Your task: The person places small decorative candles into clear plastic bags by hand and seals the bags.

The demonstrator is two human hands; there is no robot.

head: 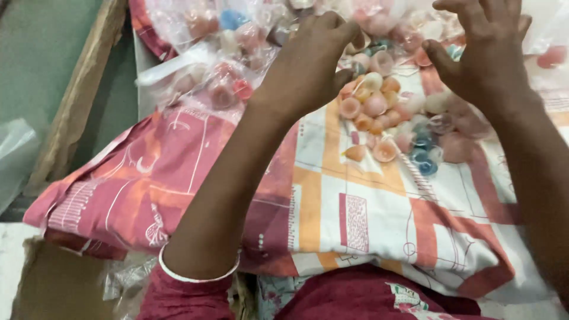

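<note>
A heap of small cup-shaped pieces (pixel 385 115) in pink, orange, cream and blue lies on a patterned cloth (pixel 355 219) of red, orange and white blocks, spread across the lap of a person seated at the work. The pieces are rounded and hollow, many tipped on their sides, and the blue ones gather at the lower right edge of the heap.

The left hand (pixel 311 68) hovers just above and to the left of the heap, its fingers curled inward with thumb and fingertips drawn together; whether it pinches a piece cannot be told from this angle. The right hand (pixel 489 53) is raised above the heap's upper right, fingers spread and loosely bent, grasping nothing that shows. A thin white bangle (pixel 198 274) circles the left forearm above a dark red sleeve.

Beyond the hands, clear plastic bags (pixel 219 65) filled with more of the same coloured pieces lie along the top of the cloth. At far left, a brown cardboard edge (pixel 77 95) runs diagonally beside a green surface (pixel 35 53), and crumpled clear plastic (pixel 15 154) sits at the left margin.
</note>
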